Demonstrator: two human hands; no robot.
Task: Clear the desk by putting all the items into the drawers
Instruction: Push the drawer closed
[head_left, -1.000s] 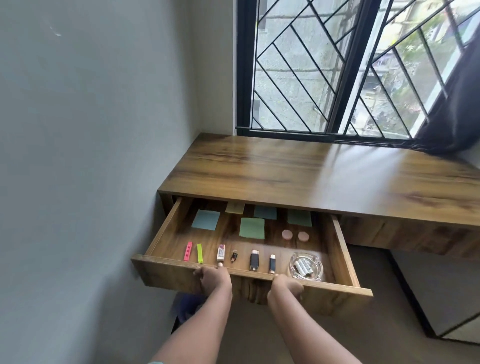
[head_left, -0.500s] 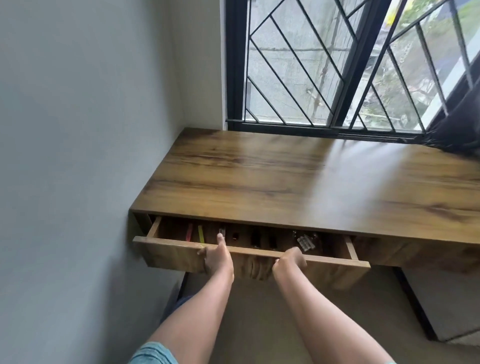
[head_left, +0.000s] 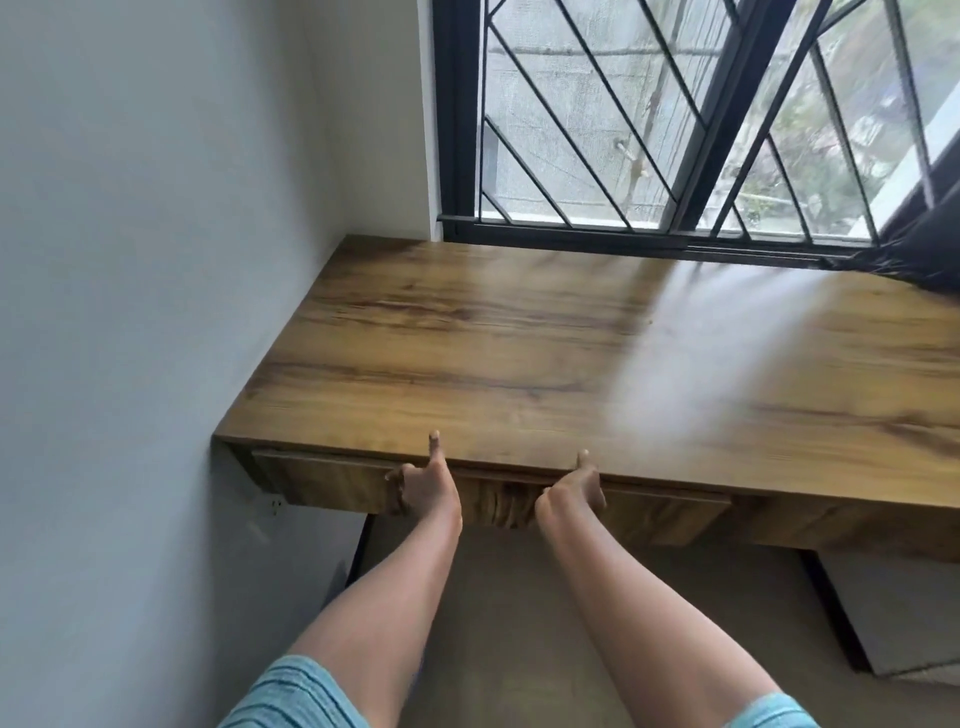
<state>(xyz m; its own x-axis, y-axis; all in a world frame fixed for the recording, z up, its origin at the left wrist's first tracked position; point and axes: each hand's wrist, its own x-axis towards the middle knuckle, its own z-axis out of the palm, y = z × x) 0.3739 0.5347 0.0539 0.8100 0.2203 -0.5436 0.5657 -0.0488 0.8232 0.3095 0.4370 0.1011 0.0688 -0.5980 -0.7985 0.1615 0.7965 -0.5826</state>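
Two hands, entered first. Left hand (head_left: 423, 486): fingers (head_left: 397, 483) curled, knuckles against the drawer front (head_left: 498, 501), thumb standing up past the desk edge; I see nothing held inside the curl. Right hand (head_left: 574, 491): set against the same front, thumb up; its fingers are hidden from me, so I cannot tell whether they are curled or flat.

Drawer front: touching both hands, straight ahead of them, seated flush under the desk top (head_left: 519, 364). Contents out of sight. Long axis runs left to right along the desk's near edge. Its face points back at me, and I judge its travel to run away from me, toward the window (head_left: 571, 130). The hands sit to either side of its middle, about equally near, neither favoured.

Judgement: any last push goes forward along that travel line, shared evenly so the front does not skew. Letting go means drawing both hands back toward me.

Surroundings: wall (head_left: 156, 260) close on the left end; dark curtain (head_left: 924, 234) at the far right.
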